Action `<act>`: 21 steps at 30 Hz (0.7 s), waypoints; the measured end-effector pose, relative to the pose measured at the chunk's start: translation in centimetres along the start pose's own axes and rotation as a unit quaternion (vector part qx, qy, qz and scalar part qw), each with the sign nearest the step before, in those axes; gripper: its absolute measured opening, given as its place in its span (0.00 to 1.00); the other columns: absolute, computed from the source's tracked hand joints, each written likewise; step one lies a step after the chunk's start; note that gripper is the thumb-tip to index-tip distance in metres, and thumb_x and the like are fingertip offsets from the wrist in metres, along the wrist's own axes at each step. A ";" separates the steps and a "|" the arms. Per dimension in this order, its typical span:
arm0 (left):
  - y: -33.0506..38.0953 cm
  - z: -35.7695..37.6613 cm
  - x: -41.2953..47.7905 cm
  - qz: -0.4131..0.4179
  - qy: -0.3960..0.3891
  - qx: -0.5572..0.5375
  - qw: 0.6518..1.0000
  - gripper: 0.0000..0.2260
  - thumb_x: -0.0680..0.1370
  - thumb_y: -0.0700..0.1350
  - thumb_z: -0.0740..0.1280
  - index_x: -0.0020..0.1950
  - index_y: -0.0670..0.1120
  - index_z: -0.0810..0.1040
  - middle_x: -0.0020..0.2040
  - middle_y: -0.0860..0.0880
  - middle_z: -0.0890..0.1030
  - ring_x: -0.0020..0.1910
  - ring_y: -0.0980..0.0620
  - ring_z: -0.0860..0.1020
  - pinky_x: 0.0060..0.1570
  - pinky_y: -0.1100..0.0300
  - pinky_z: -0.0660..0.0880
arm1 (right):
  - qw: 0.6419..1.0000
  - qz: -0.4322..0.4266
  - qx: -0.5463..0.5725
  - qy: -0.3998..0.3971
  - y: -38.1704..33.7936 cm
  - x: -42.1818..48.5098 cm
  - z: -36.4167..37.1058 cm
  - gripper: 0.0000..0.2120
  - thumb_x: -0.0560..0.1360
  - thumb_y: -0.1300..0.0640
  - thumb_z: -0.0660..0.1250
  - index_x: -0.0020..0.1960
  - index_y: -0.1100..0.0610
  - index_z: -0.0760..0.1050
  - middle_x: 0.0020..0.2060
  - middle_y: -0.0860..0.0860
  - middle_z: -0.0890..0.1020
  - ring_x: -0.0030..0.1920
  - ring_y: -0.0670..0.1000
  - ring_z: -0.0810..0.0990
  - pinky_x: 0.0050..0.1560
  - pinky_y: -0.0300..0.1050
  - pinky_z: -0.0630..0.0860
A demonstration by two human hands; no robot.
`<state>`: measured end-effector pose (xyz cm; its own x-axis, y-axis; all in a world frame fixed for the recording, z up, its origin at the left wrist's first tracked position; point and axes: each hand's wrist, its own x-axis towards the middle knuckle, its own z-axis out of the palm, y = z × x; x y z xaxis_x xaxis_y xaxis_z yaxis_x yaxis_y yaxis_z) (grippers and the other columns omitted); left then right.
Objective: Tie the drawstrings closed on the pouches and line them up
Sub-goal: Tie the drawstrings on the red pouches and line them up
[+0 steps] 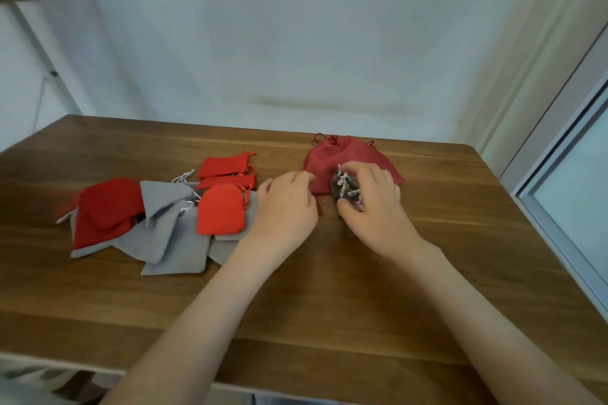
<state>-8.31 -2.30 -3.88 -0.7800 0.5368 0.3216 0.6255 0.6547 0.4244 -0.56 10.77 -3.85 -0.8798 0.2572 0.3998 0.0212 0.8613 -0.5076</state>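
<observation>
Hands early in the job, no line-up yet.
Beside the big red pouch [342, 154], the right hand [371, 204] grips a dark patterned pouch [338, 188]; left hand [286, 204] hold unclear; heaped pouches [171, 230] await tying.

Matt cloth pouches [171, 223] lie on a smooth wooden table [329, 322].

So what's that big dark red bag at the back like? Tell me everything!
The big red pouch is dark red, slightly shiny cloth, larger than the small pouches left of it. It lies flat on the wooden table, gathered mouth pointing away, thin red drawstrings looping out there. The left hand's fingertips meet its left edge; whether they pinch it is unclear. The right hand, holding a small dark patterned pouch, covers its near edge.
</observation>
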 end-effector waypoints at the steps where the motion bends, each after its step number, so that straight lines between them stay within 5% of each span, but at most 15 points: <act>1: -0.7 -1.0 -0.4 -0.013 0.004 0.010 1.000 0.17 0.79 0.40 0.56 0.67 0.49 0.71 0.66 0.51 0.73 0.67 0.52 0.67 0.68 0.54 0.55 | 1.000 -0.011 0.007 -0.012 -1.0 0.3 0.3 0.21 0.75 0.58 0.64 0.67 0.52 0.65 0.62 0.47 0.70 0.62 0.47 0.63 0.58 0.43 0.57; 10: -6.6 -5.6 -4.5 -0.114 0.008 0.043 0.993 0.18 0.78 0.36 0.56 0.67 0.46 0.70 0.66 0.47 0.72 0.64 0.46 0.69 0.59 0.52 0.65 | 0.994 -0.053 -0.012 -0.099 -8.6 1.8 5.1 0.17 0.77 0.57 0.59 0.65 0.52 0.64 0.53 0.49 0.75 0.58 0.54 0.69 0.53 0.47 0.57; 16: -7.6 -6.4 -5.3 -0.152 -0.002 -0.025 0.988 0.21 0.79 0.33 0.54 0.71 0.42 0.65 0.68 0.42 0.70 0.64 0.44 0.70 0.56 0.56 0.68 | 0.974 0.075 0.093 -0.192 -10.9 2.7 8.5 0.21 0.78 0.51 0.63 0.66 0.58 0.61 0.54 0.56 0.78 0.54 0.58 0.77 0.52 0.52 0.73; 21: -7.7 -5.8 -5.3 -0.133 0.027 0.005 0.991 0.18 0.80 0.38 0.57 0.70 0.43 0.66 0.68 0.44 0.69 0.64 0.47 0.70 0.54 0.60 0.67 | 0.968 0.103 0.127 -0.188 -10.5 2.9 8.9 0.18 0.77 0.57 0.63 0.65 0.58 0.63 0.54 0.56 0.78 0.55 0.56 0.76 0.50 0.48 0.72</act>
<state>-9.08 -13.26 -3.93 -0.9170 0.3159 0.2437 0.3975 0.7744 0.4922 -7.57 -1.42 -4.17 -0.9811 0.1930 -0.0117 0.1388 0.6611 -0.7373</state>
